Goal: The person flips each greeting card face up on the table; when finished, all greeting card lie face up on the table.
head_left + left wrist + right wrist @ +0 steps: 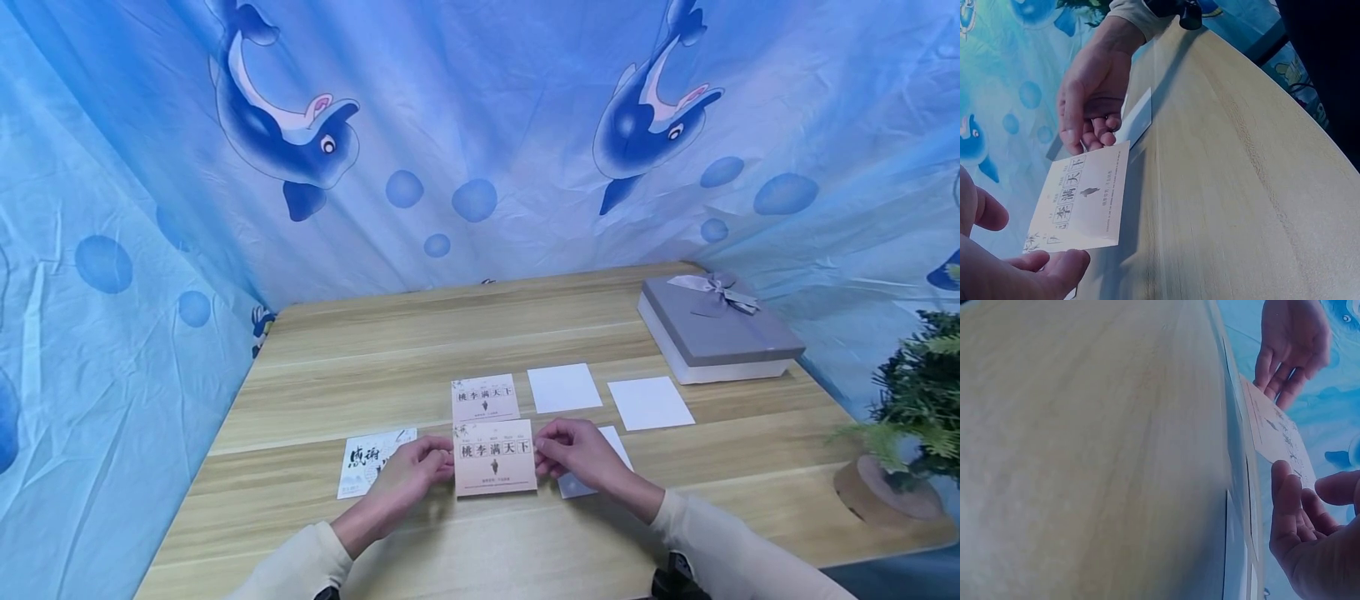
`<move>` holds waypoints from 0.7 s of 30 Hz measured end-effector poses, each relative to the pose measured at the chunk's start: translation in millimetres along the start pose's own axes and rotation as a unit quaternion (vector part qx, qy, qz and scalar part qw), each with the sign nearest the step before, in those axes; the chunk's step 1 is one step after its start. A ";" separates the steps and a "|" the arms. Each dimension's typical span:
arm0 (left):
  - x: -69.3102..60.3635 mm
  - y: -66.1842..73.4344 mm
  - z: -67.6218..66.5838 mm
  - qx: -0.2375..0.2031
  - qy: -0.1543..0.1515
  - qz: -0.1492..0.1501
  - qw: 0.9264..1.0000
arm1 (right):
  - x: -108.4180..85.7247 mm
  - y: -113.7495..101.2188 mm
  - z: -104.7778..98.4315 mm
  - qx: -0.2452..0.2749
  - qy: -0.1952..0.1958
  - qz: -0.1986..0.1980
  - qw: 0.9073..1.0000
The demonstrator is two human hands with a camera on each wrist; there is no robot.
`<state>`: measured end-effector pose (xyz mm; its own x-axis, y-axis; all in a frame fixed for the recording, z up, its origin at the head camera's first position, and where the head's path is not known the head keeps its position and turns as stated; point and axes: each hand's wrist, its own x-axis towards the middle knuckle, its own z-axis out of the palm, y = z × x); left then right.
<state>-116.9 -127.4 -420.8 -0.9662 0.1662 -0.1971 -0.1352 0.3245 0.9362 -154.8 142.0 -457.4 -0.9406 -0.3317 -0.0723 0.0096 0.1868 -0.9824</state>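
Note:
Between both hands is a pale pink card (495,479) with a row of black framed characters and a small dark figure, raised above the table and tilted toward me. My left hand (405,479) holds its left edge at the fingertips; in the left wrist view the thumb (991,209) stands off the card. At the opposite edge my right hand (581,454) holds it with curled fingers. A matching pink card (483,393) lies just behind. Beside my left hand is a white card with black brush lettering (360,471), partly covered. A white card (617,442) lies partly beneath my right hand.
Two blank white cards (564,387) (651,403) lie back right on the wooden table (360,350). A grey-lidded gift box (720,329) with a ribbon bow stands at the far right corner. A potted plant (922,408) stands at the right edge.

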 end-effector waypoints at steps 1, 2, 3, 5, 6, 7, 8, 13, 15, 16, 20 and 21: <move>0.1 -0.1 -0.1 0.002 0.001 -0.001 1.000 | -0.2 -0.3 0.2 -0.001 -0.001 -0.002 1.000; 0.3 -0.2 -0.2 0.005 0.001 -0.003 1.000 | -0.4 -0.5 0.4 -0.003 -0.003 -0.003 1.000; 0.4 -0.2 -0.2 0.006 0.001 -0.004 1.000 | -0.5 -0.7 0.5 -0.005 -0.004 -0.003 1.000; 0.9 -0.6 -0.2 0.010 0.002 -0.006 1.000 | -0.7 -0.6 0.7 -0.008 -0.005 -0.004 1.000; 1.0 -0.6 -0.3 0.011 0.000 -0.006 1.000 | -0.7 -0.5 0.8 -0.011 -0.005 -0.005 1.000; 1.0 -0.7 -0.4 0.014 -0.001 -0.006 1.000 | -0.7 -0.3 0.8 -0.014 -0.005 -0.006 1.000; 1.2 -0.8 -0.5 0.016 -0.003 -0.006 1.000 | -0.5 0.0 0.8 -0.018 -0.004 -0.006 1.000; 2.0 -2.4 -1.0 0.023 -0.012 -0.008 1.000 | 0.0 1.4 0.9 -0.037 0.001 -0.008 0.999; 2.1 -3.2 -1.3 0.026 -0.015 -0.009 1.000 | 0.1 2.1 0.9 -0.038 0.000 -0.006 0.999; 2.1 -3.6 -1.4 0.027 -0.016 -0.011 0.999 | 0.0 2.4 0.9 -0.042 -0.001 -0.007 0.999; 1.8 -5.2 -1.2 0.032 -0.018 -0.018 0.999 | 0.0 6.1 0.6 -0.072 -0.020 -0.016 0.997; 1.9 -5.7 -1.0 0.032 -0.018 -0.019 0.999 | -0.2 7.1 0.7 -0.081 -0.026 -0.018 0.996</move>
<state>-118.1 -129.9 -426.2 -0.9521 0.1847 -0.2438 -0.1566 0.3904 0.9073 -154.3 142.8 -464.4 -0.9206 -0.3872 -0.0501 -0.0827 0.3188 -0.9442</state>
